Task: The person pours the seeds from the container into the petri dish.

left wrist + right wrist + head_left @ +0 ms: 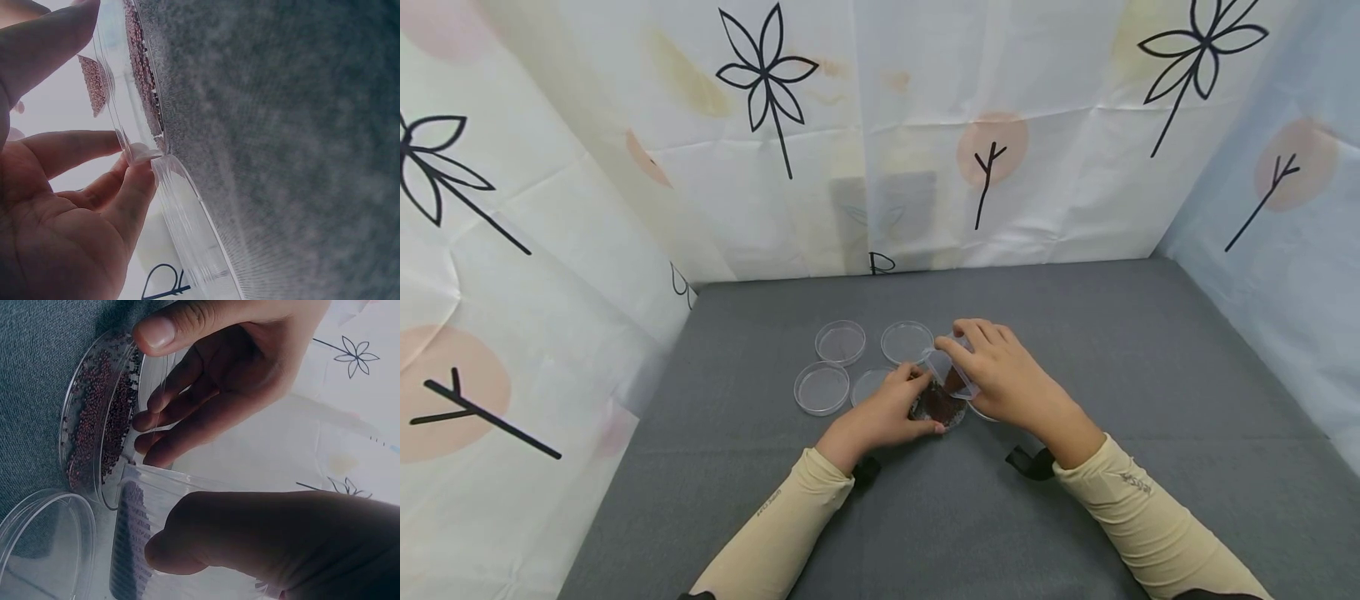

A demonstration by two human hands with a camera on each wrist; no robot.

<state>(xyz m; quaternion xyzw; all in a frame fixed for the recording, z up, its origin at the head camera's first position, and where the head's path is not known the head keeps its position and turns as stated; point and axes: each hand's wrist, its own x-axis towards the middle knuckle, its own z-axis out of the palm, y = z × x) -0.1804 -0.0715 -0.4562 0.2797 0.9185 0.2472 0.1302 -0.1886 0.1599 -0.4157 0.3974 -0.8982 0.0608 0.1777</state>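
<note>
Pale yellow sleeves cover both forearms, the left sleeve (767,529) and the right sleeve (1157,521) each carrying small dark print too small to read. By the right cuff, a black strap (1032,463) sticks out. The forearms reach forward and inward over the tabletop (1150,358), which is dark grey with a fine, cloth-like texture.

The left hand (889,414) curves round a shallow, round dish (128,106) of clear plastic, thumb on the near side and fingers across from it, holding it at the rim. Small, reddish-brown granules (90,434) are spread inside. The right hand (1013,379), bent over from above, pinches a ribbed, see-through container (165,500) between thumb and fingers; this is tilted beside and above the dish, with more granules inside.

To the left and beyond stand matching clear dishes (822,389), round and low-walled. Farthest off hangs creased white cloth (1045,175) printed with black-outlined leaves and peach circles.
</note>
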